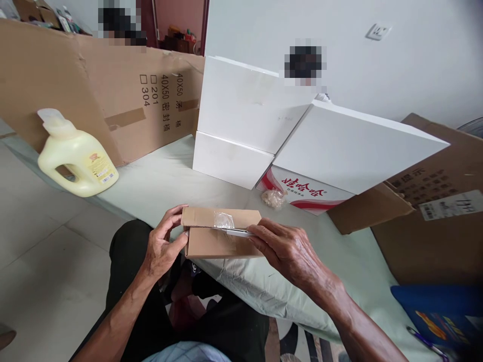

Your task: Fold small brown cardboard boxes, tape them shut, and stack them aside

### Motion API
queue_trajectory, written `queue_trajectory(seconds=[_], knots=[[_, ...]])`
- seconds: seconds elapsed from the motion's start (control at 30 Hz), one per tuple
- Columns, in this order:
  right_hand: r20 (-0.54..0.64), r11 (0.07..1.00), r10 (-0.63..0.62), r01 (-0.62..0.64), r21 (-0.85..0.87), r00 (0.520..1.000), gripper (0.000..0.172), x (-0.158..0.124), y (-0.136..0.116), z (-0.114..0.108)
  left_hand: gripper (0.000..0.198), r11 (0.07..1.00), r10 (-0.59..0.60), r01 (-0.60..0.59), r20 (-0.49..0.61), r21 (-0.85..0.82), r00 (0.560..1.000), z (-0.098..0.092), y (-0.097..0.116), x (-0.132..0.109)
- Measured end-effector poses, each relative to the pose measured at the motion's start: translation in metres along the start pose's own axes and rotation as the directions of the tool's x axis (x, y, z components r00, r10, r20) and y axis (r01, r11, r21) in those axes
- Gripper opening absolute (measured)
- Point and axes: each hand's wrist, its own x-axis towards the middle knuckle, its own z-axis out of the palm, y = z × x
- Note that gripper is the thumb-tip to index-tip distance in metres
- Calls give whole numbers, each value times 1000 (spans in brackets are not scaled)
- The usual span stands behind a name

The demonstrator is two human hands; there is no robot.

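Note:
A small brown cardboard box (222, 244) lies near the table's front edge, with clear tape (224, 219) across its top flap. My left hand (166, 236) grips the box's left end, fingers behind and thumb in front. In my right hand (283, 244) is a slim pale utility knife (240, 232), pinched between thumb and fingers. Its tip points left and meets the top of the box at the flap's edge, by the tape. The hand hides the knife's rear part. Beyond the box sits a crumpled clear plastic bundle (274, 198).
A pale yellow jug (81, 158) stands on the left of the cloth-covered table (151, 181). White boxes (237, 105) are stacked at the back, with a large carton (124, 95) on the left and another (437, 241) on the right. Two people's heads show behind, blurred.

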Motion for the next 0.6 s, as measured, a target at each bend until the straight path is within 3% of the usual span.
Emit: queue_trajectory(seconds=[0.17, 0.4, 0.6], knots=[[-31, 1000, -5, 5, 1, 1000, 31, 0, -1, 1, 25, 1000, 2, -2, 8, -1, 1000, -1, -1, -1], [19, 996, 46, -48, 71, 999, 16, -2, 0, 1, 24, 1000, -3, 3, 17, -6, 1000, -2, -2, -1], [25, 999, -14, 13, 40, 1000, 21, 1, 2, -1, 26, 999, -12, 11, 32, 40, 999, -2, -3, 0]])
